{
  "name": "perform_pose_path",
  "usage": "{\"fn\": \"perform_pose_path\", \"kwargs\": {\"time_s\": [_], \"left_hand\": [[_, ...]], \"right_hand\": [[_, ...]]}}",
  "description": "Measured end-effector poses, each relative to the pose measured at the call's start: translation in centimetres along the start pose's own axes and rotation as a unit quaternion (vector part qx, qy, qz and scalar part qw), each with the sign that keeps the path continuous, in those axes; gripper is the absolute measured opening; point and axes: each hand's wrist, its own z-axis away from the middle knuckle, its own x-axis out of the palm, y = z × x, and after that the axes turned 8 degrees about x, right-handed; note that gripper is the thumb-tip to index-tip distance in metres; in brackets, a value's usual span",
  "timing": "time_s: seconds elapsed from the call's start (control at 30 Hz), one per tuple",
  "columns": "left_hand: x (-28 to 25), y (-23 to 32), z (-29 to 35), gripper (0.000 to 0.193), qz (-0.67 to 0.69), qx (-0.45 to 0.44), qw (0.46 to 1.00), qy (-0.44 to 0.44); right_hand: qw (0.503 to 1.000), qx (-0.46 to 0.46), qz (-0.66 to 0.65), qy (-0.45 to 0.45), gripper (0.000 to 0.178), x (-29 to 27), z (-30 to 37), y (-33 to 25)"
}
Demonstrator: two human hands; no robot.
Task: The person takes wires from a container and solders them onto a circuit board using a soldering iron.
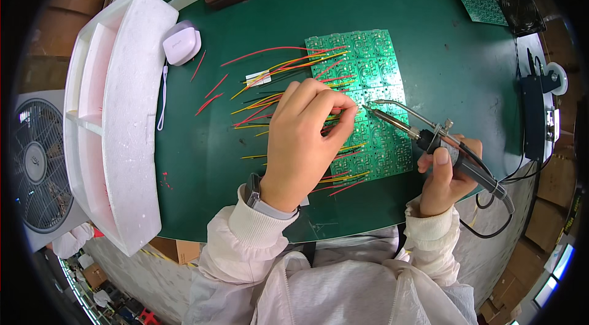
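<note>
The right hand (448,178) gripped a black-handled metal soldering iron (396,122), presumably slanted for finger clearance, tip over the green rectangular circuit-board panel (380,147), where the left hand (305,118) pinched, contents indiscernible, among thin red-and-yellow wires (288,67).

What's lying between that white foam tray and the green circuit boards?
The head view shows a lilac case, white strap, short red wires, white label and longer coloured wires reaching onto the boards, partly behind the left hand.

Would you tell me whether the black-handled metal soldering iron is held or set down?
Held: the right hand grips the soldering iron around its handle, pointing it toward the rectangular green circuit panel.
</note>
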Motion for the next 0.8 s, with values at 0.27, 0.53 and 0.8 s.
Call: {"fn": "perform_pose_path", "kwargs": {"time_s": [0.27, 0.53, 0.8], "left_hand": [[0.05, 0.02, 0.01, 0.012, -0.012, 0.005, 1.000, -0.001], [0.33, -0.16, 0.21, 0.017, 0.001, 0.003, 1.000, 0.005], [0.01, 0.04, 0.00, 0.012, -0.022, 0.013, 1.000, -0.005]], "right_hand": [[1.000, -0.007, 0.003, -0.002, 0.032, 0.03, -0.02, 0.01], [1.000, -0.026, 0.005, -0.006, 0.032, 0.15, -0.11, 0.05], [0.998, -0.062, 0.002, -0.033, 0.032, -0.32, -0.08, 0.35]]}}
